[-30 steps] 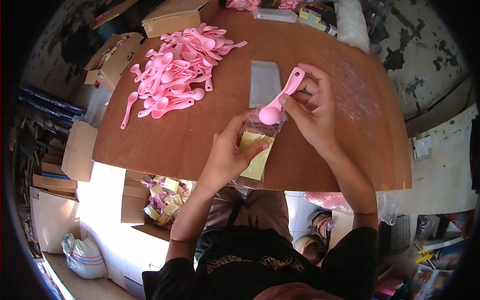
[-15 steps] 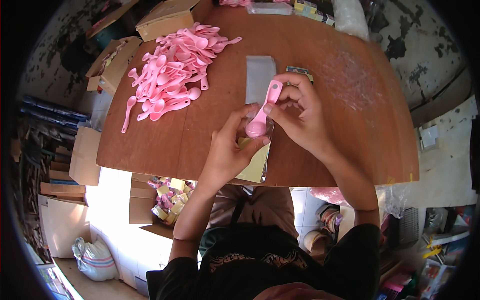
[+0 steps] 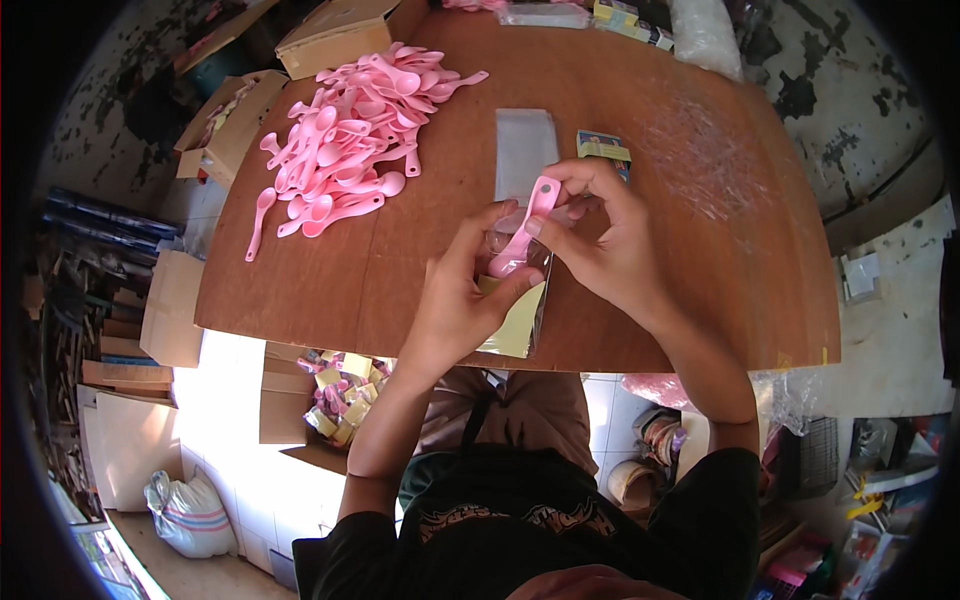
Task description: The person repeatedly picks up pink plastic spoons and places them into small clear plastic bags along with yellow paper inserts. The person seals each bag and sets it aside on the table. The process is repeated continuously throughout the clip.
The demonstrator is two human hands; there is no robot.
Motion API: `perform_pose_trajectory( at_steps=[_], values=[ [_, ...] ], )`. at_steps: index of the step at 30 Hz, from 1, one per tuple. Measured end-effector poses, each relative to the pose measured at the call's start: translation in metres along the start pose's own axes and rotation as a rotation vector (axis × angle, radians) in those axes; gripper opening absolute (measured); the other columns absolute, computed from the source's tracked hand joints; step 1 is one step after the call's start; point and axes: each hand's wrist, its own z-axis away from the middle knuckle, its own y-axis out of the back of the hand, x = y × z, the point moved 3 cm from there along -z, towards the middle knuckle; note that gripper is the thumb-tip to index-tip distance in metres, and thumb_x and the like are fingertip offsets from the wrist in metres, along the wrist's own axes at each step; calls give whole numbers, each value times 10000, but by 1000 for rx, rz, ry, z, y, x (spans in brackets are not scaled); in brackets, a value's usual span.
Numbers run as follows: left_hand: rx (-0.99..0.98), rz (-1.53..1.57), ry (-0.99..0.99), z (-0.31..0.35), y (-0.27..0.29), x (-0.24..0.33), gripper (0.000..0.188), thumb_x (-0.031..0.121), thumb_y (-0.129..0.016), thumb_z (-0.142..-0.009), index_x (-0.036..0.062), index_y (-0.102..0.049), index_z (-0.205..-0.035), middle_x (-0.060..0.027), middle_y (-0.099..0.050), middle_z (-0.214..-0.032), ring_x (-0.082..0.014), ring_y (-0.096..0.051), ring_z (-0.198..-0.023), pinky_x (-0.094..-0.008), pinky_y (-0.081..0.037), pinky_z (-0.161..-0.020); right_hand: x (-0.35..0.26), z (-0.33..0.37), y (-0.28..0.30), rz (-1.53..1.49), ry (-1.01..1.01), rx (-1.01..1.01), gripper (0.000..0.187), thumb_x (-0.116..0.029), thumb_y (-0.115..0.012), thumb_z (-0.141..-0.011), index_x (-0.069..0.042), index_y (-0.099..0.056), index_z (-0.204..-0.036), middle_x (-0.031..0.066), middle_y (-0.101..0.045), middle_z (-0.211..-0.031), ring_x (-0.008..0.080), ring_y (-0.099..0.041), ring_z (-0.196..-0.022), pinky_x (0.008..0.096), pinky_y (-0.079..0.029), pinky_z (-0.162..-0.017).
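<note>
Over the near edge of the table, my right hand pinches the handle of a pink plastic spoon. The bowl of the spoon points down toward me, inside the mouth of a clear plastic bag. My left hand grips this bag from the left, thumb in front and fingers behind. A pale yellow card shows in the bag's lower part. Just beyond my hands lies a stack of clear flat bags, beside a small stack of printed cards.
A large heap of pink spoons covers the table's far left. Loose clear plastic scraps lie at right. Below the near edge, a cardboard box holds packed pink-and-yellow pieces. Another carton stands at the back.
The pink spoon has slid down toward me and tilted, its bowl sitting further into the clear bag. My right hand has come slightly nearer; my left keeps hold of the bag.
</note>
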Motion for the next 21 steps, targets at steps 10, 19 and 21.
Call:
perform_pose_trajectory(
  at_steps=[10, 19, 21],
  values=[
    [-107, -121, 8, 6, -2, 23, 625, -29, -727, -790, -1, -440, -1345, -125, -680, -1025, -143, -676, -891, -261, -538, -695, -12, 0, 4, 330, 229, -1, 125, -52, -735, -738, -49, -696, -857, 67, -598, -890, 226, -602, -825, 335, -496, -708],
    [-194, -537, -24, 11, 1, 28, 549, 30, -710, -784, -2, -493, -1288, -200, -654, -797, -363, -680, -817, -385, -541, -687, -14, 2, 2, 668, 448, -45, 104, -59, -710, -712, -80, -687, -811, 16, -573, -819, 207, -566, -746, 337, -487, -671],
    [-268, -645, -126, 12, 4, 24, 499, 102, -650, -826, 27, -468, -1284, -207, -633, -702, -426, -623, -673, -506, -482, -638, -15, 2, 1, 693, 450, -75, 97, -49, -701, -696, -85, -672, -782, 10, -567, -807, 197, -569, -750, 335, -487, -667]
  ],
)
